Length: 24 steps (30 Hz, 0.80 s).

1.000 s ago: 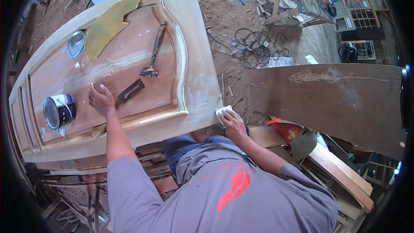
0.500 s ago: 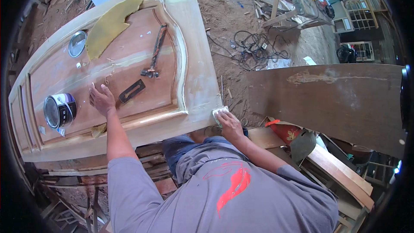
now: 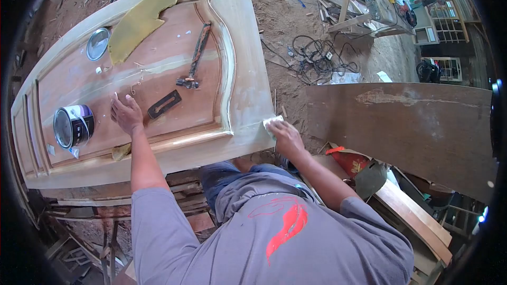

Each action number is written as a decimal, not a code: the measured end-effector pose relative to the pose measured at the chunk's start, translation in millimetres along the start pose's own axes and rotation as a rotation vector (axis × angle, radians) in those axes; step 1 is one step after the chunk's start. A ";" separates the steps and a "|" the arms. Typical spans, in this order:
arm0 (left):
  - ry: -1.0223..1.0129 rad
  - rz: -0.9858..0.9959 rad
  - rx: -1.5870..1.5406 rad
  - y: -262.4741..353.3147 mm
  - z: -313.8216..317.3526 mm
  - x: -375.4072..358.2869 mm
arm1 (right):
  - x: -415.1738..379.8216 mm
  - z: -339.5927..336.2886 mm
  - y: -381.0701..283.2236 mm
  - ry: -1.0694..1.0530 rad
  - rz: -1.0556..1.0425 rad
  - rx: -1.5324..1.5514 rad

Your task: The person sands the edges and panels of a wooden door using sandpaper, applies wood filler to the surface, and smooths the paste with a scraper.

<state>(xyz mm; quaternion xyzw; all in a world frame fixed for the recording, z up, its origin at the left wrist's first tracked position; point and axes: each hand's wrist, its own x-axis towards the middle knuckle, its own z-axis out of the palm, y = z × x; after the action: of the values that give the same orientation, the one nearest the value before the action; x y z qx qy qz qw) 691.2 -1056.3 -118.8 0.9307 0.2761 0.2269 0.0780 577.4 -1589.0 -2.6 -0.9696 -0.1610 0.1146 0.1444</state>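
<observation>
A wooden door panel (image 3: 248, 68) with a curved raised moulding lies flat in front of me. My left hand (image 3: 127, 114) rests on its recessed middle with fingers spread, holding nothing. At the door's right-hand edge, near the close corner, my right hand (image 3: 289, 137) presses a folded piece of sandpaper (image 3: 272, 122), whitish with a greenish side, against the wood. A dark slotted block (image 3: 164, 104) lies just right of my left hand, and a hammer (image 3: 197, 55) sits beyond it. To the left stands a paint can (image 3: 74, 125).
A torn yellow sheet (image 3: 141, 24) and a round lid (image 3: 98, 44) lie on the door. Tangled black cables (image 3: 322, 58) cover the ground beyond. A large brown board (image 3: 401, 126) stands to the right, with wood scraps (image 3: 414, 219) below it.
My right hand has slid a little away from me along the door edge with the sandpaper. The left hand stays on the panel. The view has shifted slightly.
</observation>
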 end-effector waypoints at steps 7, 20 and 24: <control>0.018 0.003 0.005 -0.8 -0.4 -0.7 | -49.4 5.6 -7.3 -0.114 -0.009 -0.007; 0.032 0.035 0.006 -6.8 3.5 2.5 | -5.6 -18.0 43.8 -0.039 0.044 0.179; 0.009 0.019 0.030 -8.6 8.6 -1.9 | -28.4 -40.1 28.9 -0.147 0.039 0.142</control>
<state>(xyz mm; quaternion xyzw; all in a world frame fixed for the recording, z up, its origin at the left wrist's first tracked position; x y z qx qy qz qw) 689.6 -1050.3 -129.4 0.9334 0.2710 0.2275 0.0605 570.1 -1634.8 30.5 -0.9489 -0.1436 0.1993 0.1982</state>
